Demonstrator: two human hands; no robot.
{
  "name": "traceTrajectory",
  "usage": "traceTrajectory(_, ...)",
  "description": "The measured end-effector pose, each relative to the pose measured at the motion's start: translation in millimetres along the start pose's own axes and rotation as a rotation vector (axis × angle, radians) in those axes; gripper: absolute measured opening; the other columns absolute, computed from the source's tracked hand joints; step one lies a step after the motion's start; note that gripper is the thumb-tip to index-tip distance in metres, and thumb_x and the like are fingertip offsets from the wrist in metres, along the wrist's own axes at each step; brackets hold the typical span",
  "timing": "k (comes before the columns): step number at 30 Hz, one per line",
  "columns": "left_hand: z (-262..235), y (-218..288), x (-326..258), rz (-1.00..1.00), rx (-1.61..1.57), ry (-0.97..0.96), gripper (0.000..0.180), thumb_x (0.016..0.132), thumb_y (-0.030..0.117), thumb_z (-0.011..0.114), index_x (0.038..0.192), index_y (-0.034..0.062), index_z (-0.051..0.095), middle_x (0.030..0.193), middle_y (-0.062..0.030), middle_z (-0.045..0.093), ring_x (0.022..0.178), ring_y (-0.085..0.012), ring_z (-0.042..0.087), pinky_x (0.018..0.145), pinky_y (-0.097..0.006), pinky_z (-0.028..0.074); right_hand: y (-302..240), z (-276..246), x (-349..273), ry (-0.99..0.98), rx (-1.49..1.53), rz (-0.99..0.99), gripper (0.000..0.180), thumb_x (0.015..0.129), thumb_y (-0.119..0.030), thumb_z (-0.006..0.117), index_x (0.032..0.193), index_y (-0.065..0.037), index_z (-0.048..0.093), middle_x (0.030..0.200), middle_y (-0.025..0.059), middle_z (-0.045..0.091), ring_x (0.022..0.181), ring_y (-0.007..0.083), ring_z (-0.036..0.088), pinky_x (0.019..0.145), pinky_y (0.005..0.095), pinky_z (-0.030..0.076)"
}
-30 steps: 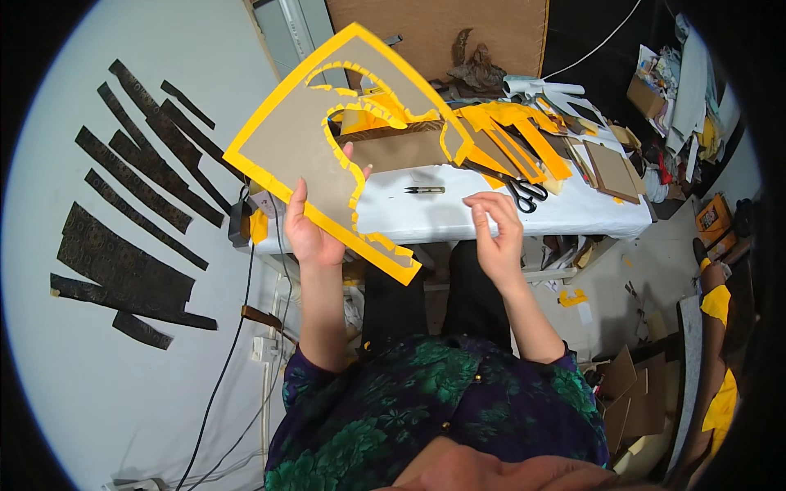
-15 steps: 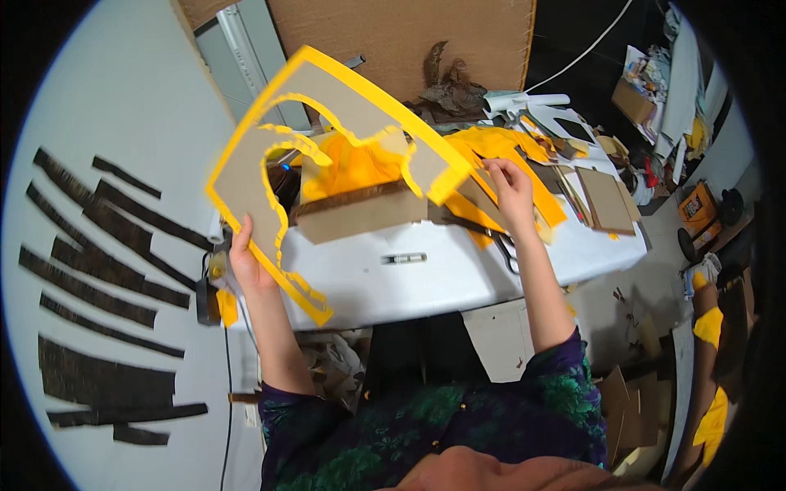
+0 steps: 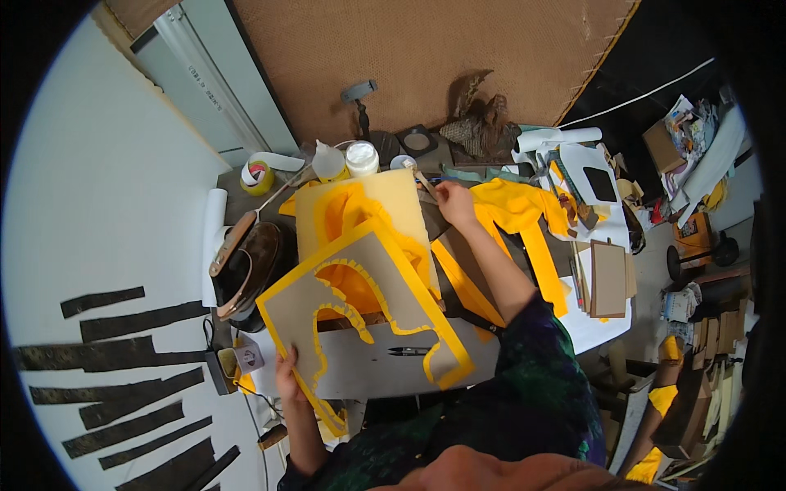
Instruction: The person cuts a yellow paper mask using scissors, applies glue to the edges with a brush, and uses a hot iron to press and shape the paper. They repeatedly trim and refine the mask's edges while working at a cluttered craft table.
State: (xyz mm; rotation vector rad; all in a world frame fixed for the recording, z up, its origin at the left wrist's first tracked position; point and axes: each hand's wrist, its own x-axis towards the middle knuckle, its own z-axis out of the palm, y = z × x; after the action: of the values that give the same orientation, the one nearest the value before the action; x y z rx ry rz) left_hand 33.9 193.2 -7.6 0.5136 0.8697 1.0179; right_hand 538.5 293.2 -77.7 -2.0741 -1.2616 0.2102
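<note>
My left hand [image 3: 288, 375] grips the lower left edge of a grey board cutout [image 3: 403, 295] with yellow edging folded over its rims and notched along its curved opening. The board is held tilted above the table's front. My right hand [image 3: 453, 203] reaches to the back of the table, its fingers closed on a thin, flat pale stick [image 3: 426, 185] whose kind I cannot make out. Behind the board lies a cream foam sheet [image 3: 307, 217] with yellow material [image 3: 340, 204] on it. A white jar [image 3: 362, 159] stands close by.
An iron [image 3: 255, 274] stands at the left, near a tape roll [image 3: 257, 177] and a yellow-and-white bottle [image 3: 329, 164]. Yellow pieces [image 3: 508, 200] and boards [image 3: 608, 278] lie at the right. Dark pens [image 3: 409, 351] lie in front; dark strips [image 3: 106, 393] hang on the left wall.
The board has come down and nearer to me, still in my left hand. My right hand has moved from beside its right corner to the table's back, onto the stick. The view has shifted.
</note>
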Motion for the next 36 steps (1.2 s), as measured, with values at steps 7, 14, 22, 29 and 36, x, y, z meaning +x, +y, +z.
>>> traceTrajectory(7,41,25,0,-0.064,-0.072,0.073,0.039,0.094,0.016,0.063,0.129,0.0045,0.052,0.114,-0.0103,0.065,0.097,-0.0235,0.067,0.083,-0.037,0.057,18,35,22,-0.042,-0.375,-0.072,0.023,0.087,-0.023,0.064,0.093,-0.001,0.064,0.088,0.0219,0.067,0.078,0.0397,0.067,0.072,0.0485,0.055)
traceTrajectory(14,63,26,9,-0.116,-0.099,0.092,0.039,0.095,0.015,0.063,0.130,0.0041,0.050,0.115,-0.0093,0.065,0.099,-0.0234,0.067,0.084,-0.038,0.057,-6,-5,31,0.024,-0.195,0.102,0.021,0.097,-0.020,0.055,0.093,-0.001,0.063,0.076,0.0203,0.065,0.069,0.0394,0.066,0.060,0.0453,0.053)
traceTrajectory(22,81,12,41,-0.191,0.055,0.079,0.037,0.098,0.021,0.061,0.130,0.0045,0.051,0.116,-0.0086,0.065,0.101,-0.0203,0.066,0.085,-0.036,0.057,-138,-84,93,0.164,0.424,-0.302,0.016,0.089,-0.016,0.070,0.089,0.000,0.067,0.075,0.0139,0.062,0.059,0.0289,0.058,0.055,0.0348,0.047)
traceTrajectory(29,73,12,32,-0.219,-0.011,0.117,0.038,0.101,0.025,0.055,0.134,0.0070,0.049,0.121,-0.0083,0.063,0.105,-0.0215,0.065,0.088,-0.038,0.056,-173,-45,132,-0.057,0.020,-0.606,0.015,0.085,-0.016,0.071,0.085,-0.001,0.067,0.078,0.0150,0.063,0.072,0.0358,0.063,0.065,0.0429,0.052)
traceTrajectory(36,93,16,25,-0.208,-0.177,0.020,0.048,0.102,0.035,0.052,0.141,0.0094,0.042,0.129,-0.0115,0.058,0.112,-0.0271,0.062,0.095,-0.044,0.053,-167,-15,136,-0.199,0.181,-0.511,0.019,0.083,-0.020,0.074,0.089,-0.002,0.071,0.079,0.0165,0.068,0.069,0.0311,0.065,0.063,0.0394,0.051)
